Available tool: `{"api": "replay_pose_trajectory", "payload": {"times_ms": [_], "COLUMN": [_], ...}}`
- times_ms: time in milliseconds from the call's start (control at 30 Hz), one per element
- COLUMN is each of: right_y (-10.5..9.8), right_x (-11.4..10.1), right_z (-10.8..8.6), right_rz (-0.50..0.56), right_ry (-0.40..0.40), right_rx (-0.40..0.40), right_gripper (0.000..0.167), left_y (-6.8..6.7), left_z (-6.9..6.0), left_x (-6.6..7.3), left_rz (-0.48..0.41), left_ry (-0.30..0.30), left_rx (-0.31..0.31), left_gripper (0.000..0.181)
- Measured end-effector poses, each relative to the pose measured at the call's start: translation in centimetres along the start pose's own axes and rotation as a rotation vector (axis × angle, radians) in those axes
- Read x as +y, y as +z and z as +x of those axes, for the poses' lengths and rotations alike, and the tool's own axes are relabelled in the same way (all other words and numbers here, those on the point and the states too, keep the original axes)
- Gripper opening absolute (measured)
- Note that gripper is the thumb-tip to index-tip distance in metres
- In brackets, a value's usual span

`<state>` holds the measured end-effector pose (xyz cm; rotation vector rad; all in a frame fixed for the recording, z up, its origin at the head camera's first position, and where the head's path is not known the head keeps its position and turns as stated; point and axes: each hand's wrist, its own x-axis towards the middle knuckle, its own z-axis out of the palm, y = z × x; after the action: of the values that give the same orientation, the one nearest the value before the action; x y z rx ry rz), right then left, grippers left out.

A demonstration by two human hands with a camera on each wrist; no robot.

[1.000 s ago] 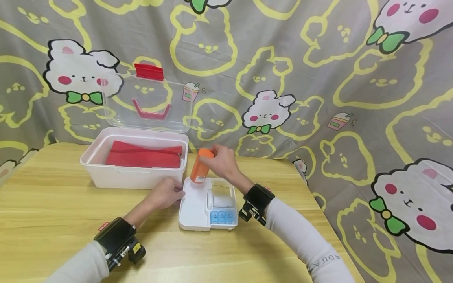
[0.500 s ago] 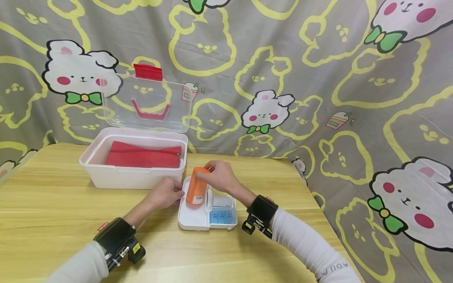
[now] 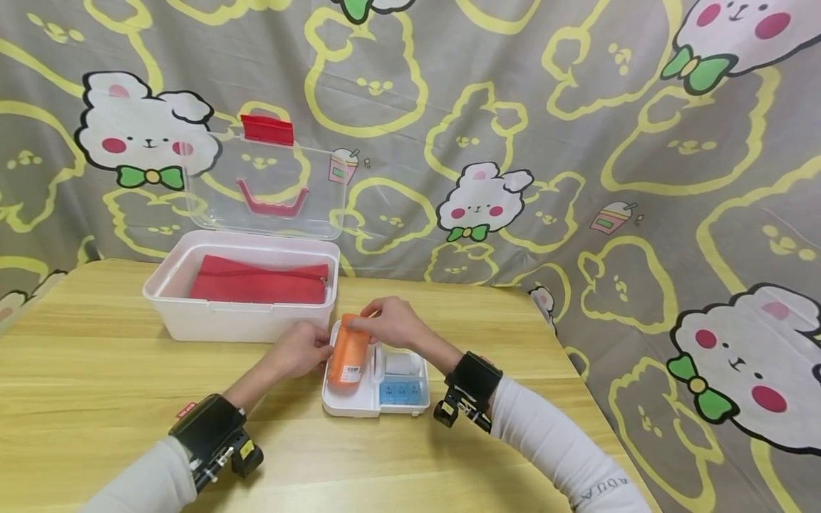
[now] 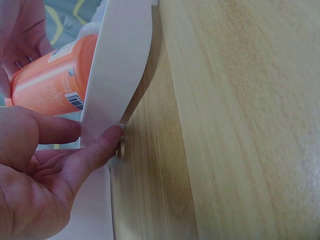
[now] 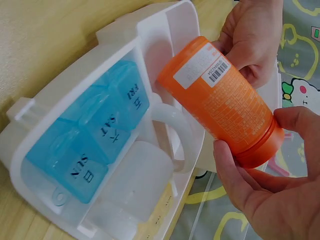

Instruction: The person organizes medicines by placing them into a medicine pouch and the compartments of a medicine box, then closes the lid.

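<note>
An orange pill bottle point(image 3: 349, 356) leans, tilted, over the left compartment of a white pill organizer case point(image 3: 349, 407). My right hand point(image 3: 398, 324) pinches its capped upper end between thumb and fingers; the barcode label point(image 5: 218, 75) shows in the right wrist view. On the case's left edge, my left hand point(image 3: 301, 349) grips the wall with thumb and fingers, as the left wrist view shows. Blue lidded pill boxes point(image 5: 90, 130) marked FRI, SAT and SUN sit in the right part, beside a white cylindrical piece point(image 5: 137, 177) with a curved loop. Whether the bottle touches the case floor, I cannot tell.
Behind my left hand stands a white storage box point(image 3: 224, 320) with its clear lid point(image 3: 263, 167) raised. A red zippered pouch point(image 3: 259, 281) lies inside. The wooden table point(image 3: 308, 463) meets a patterned curtain point(image 3: 577, 235) at the back.
My right hand has brought the orange bottle down and toward me, from the case's back edge into its left compartment. The left hand keeps its grip on the case.
</note>
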<state>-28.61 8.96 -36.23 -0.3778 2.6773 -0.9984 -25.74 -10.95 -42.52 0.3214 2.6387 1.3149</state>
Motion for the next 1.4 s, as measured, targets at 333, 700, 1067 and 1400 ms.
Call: {"api": "replay_pose_trajectory", "payload": {"times_ms": [333, 700, 1067, 1400], "right_y": [0.6, 1.6, 2.4, 2.7], "right_x": [-0.4, -0.6, -0.8, -0.7], "right_z": [0.2, 0.2, 0.2, 0.3], "right_rz": [-0.065, -0.126, -0.192, -0.213], "right_ry": [0.021, 0.027, 0.024, 0.013], "right_rx": [-0.049, -0.057, -0.065, -0.054], "right_gripper": [0.044, 0.041, 0.041, 0.032], "left_y": [0.0, -0.1, -0.3, -0.2], "left_z": [-0.2, -0.2, -0.1, -0.2], "left_x": [0.1, 0.0, 0.2, 0.2], "left_rz": [-0.021, -0.002, 0.014, 0.025], "left_ry": [0.014, 0.019, 0.004, -0.009], "left_rx": [0.0, -0.001, -0.008, -0.005], "left_gripper": [0.021, 0.019, 0.02, 0.018]}}
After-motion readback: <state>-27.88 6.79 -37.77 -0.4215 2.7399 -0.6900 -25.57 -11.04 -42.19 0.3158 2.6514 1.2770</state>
